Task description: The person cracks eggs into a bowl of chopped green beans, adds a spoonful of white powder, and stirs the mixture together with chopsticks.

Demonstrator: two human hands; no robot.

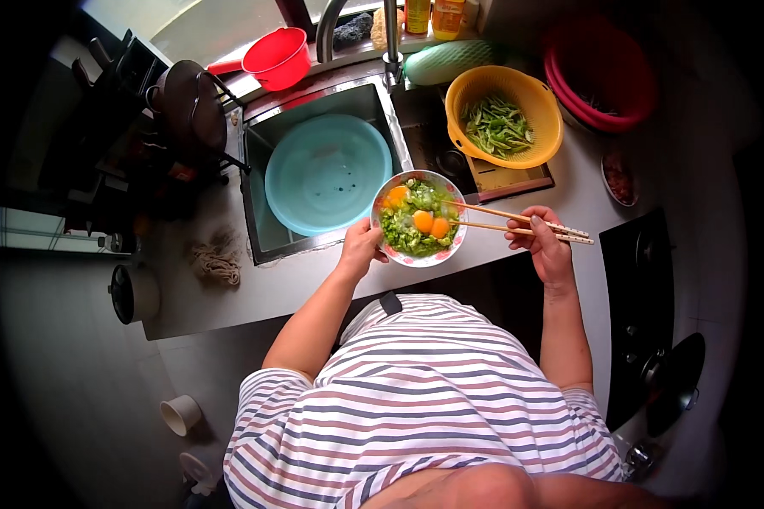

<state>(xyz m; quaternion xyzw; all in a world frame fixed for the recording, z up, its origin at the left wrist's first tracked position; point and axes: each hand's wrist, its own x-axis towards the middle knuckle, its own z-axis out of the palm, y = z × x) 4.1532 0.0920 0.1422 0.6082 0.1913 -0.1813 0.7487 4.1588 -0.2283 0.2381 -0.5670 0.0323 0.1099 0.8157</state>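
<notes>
My left hand [361, 247] grips the left rim of a white bowl with a red floral pattern [420, 260]. Inside the bowl, several raw egg yolks [423, 221] lie among chopped green vegetables [398, 230]. A pair of wooden chopsticks [493, 227] is held in my right hand [543, 245], to the right of the bowl. The chopsticks are spread a little, and their tips reach over the right side of the bowl into the egg and greens. The bowl is at the front edge of the sink's right corner.
A light blue basin [328, 175] sits in the steel sink [251, 210]. Behind the bowl stands a yellow colander [543, 121] holding sliced green vegetables. A red dipper [277, 60] rests by the window. Meat fills a small bowl [619, 178] near the black gas stove [633, 305]. A rag [216, 262] lies at left.
</notes>
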